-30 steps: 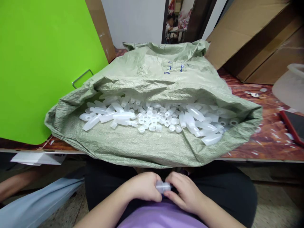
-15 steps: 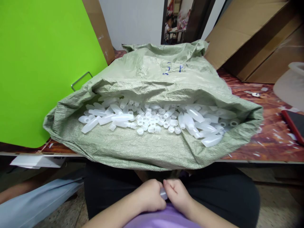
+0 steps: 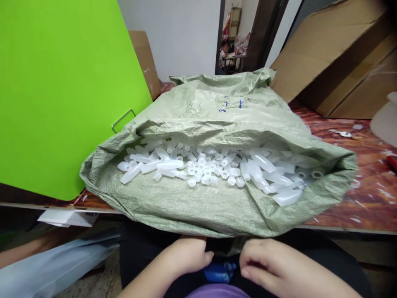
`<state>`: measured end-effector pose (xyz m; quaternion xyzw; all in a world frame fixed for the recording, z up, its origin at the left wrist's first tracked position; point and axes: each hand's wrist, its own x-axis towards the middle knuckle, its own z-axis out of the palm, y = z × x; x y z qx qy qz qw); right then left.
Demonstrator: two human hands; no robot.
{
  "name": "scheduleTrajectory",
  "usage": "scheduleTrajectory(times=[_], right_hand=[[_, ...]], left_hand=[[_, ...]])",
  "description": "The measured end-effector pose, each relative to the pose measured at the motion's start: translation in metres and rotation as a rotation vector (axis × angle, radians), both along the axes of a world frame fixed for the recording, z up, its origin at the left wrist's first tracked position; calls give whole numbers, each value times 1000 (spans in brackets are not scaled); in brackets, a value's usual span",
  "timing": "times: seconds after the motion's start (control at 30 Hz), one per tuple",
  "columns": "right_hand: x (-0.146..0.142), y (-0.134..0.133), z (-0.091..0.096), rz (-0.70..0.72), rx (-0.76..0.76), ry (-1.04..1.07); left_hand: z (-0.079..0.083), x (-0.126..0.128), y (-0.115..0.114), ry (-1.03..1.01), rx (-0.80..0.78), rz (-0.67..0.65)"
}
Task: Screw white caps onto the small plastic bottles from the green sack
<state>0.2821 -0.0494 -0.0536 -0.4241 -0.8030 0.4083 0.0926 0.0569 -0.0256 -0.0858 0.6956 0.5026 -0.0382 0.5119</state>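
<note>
A pale green woven sack [image 3: 186, 207] lies with its mouth toward me, holding many translucent white plastic tubes [image 3: 170, 164] and small ring-like caps [image 3: 204, 169]. My left hand [image 3: 190, 253] is at the sack's lower front edge; its thumb points right and the other fingers are hidden. Right of it, my right hand [image 3: 263, 260] hangs over my lap, fingers loosely bent and thumb apart, with nothing visible in it. Between and below the hands is a crumpled blue thing [image 3: 219, 272] whose kind I cannot make out.
A bright green panel [image 3: 62, 91] with a metal handle [image 3: 123, 120] stands at left. Cardboard boxes [image 3: 328, 54] are at back right. Keys [image 3: 340, 133], white scraps and a pale tub [image 3: 386, 120] are on the red-brown table [image 3: 375, 165]. Another person's arm and light-blue clothing [image 3: 62, 260] show at lower left.
My hands were together around a translucent white piece; now they are apart and that piece is out of sight. Both moved toward the sack's edge. The blue thing has come into view.
</note>
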Motion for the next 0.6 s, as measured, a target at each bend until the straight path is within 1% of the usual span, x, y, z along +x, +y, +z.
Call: scheduleTrajectory(times=[0.03,0.07,0.1,0.13,0.17,0.2,0.23,0.27,0.3,0.33,0.37,0.4,0.43,0.47,0.53,0.6], right_hand=[[-1,7,12,-41,85,8],[-3,17,21,-151,246,-23],[-5,28,25,-265,407,-106],[-9,40,27,-356,548,-205],[-12,51,25,-418,659,-308],[-16,62,22,-447,733,-404],[-20,70,18,-452,781,-476],[-24,76,14,-448,813,-524],[-27,80,10,-447,839,-551],[-29,82,6,-448,862,-561],[-31,82,4,-449,885,-555],[-31,81,1,-451,906,-536],[-30,79,0,-454,927,-506],[-29,77,-2,-455,945,-461],[-26,71,-5,-453,957,-331],[-22,65,-8,-460,921,-183]], left_hand=[[13,-7,-1,25,35,-77],[28,-14,-2,30,46,-170],[44,-22,-1,2,37,-261],[60,-30,1,-55,1,-315],[75,-39,5,-109,-7,-295],[88,-48,11,-140,54,-203],[99,-59,17,-130,160,-57],[106,-70,26,-51,312,108],[111,-82,35,82,487,265],[113,-95,45,258,661,391],[112,-108,55,443,799,461],[111,-120,65,610,877,481],[108,-131,75,735,899,467],[105,-141,84,810,864,422],[100,-157,100,854,708,320],[96,-167,112,834,576,261]])
